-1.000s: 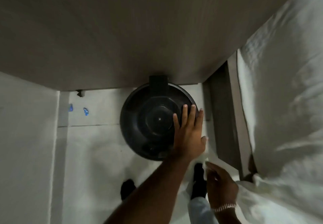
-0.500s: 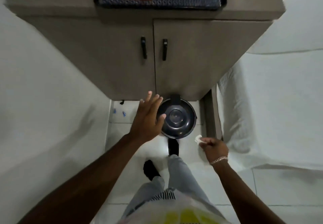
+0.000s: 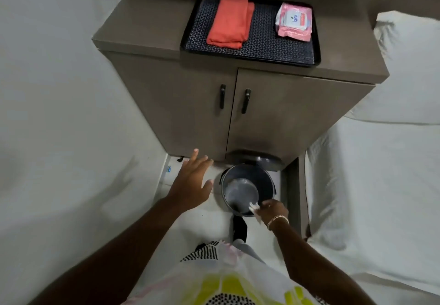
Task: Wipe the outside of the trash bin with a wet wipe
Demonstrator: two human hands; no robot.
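Note:
A dark round trash bin [image 3: 266, 181] stands on the white floor against the cabinet. Its lid [image 3: 254, 158] is raised back against the cabinet doors, and the inside is open to view. My foot [image 3: 239, 228] in a black sock presses at the bin's front base. My right hand [image 3: 273, 210] is shut on a crumpled white wet wipe [image 3: 254, 207] and holds it over the bin's front rim. My left hand [image 3: 192, 183] hovers open to the left of the bin, fingers spread, touching nothing.
A grey two-door cabinet [image 3: 238, 104] rises behind the bin. On top, a black tray [image 3: 250, 47] carries a folded orange cloth [image 3: 229, 22] and a pink wet-wipe pack [image 3: 294, 22]. A white-sheeted bed [image 3: 376, 185] lies right, a white wall [image 3: 59, 114] left.
I have stood up, so the view is higher. My left hand left the lid and moved left. The lid went from closed to raised. My right hand brought the wipe over the rim.

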